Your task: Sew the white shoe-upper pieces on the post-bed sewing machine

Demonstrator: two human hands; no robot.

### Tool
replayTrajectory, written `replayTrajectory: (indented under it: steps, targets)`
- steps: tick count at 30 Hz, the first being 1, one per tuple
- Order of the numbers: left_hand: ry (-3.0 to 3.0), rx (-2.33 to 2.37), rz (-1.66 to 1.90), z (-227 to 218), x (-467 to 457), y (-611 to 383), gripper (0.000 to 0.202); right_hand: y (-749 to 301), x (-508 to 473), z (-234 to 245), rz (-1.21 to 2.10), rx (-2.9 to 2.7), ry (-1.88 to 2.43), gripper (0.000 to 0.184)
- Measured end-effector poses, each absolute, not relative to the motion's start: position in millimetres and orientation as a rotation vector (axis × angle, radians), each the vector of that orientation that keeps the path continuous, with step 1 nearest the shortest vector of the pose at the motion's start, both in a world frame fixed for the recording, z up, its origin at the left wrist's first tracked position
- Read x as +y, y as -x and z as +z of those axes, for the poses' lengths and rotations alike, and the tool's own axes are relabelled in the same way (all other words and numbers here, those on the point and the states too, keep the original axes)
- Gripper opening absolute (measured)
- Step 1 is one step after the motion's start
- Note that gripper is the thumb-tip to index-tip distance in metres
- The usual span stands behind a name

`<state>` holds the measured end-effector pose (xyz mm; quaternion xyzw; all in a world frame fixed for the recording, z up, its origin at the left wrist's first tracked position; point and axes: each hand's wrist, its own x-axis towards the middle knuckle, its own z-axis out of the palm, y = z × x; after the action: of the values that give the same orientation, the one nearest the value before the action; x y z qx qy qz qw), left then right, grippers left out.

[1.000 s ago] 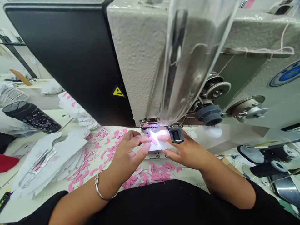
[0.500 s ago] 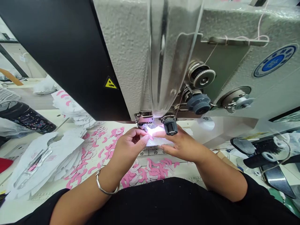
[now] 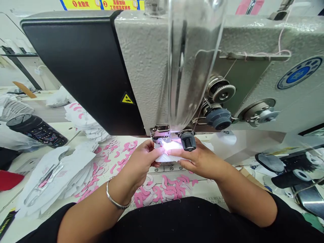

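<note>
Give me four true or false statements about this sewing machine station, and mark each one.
1. A silver bangle circles the left wrist. True.
2. The right hand grips a pair of scissors. False: it presses on a white mesh fabric piece, and no scissors show.
3. A yellow triangular warning sticker sits on the machine's black panel. True.
4. The black patterned cylindrical bottle stands upright. False: it lies on its side.
</note>
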<state>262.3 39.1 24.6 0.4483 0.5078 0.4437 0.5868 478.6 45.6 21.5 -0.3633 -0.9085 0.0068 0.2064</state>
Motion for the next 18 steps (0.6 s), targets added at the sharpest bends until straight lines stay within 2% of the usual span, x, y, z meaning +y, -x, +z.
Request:
replayTrajectory:
  steps: [12, 18]
  targets:
    - [-1.026, 1.163, 0.961, 27.3, 40.7, -262.7, 0.019, -487.4, 60.9, 33.2, 0.233, -2.589, 0.897, 0.035]
    - [-1.070, 1.129, 0.962, 24.4, 40.2, -262.1, 0.022, -487.1, 63.4, 37.1, 0.309, -2.592, 0.879, 0.029]
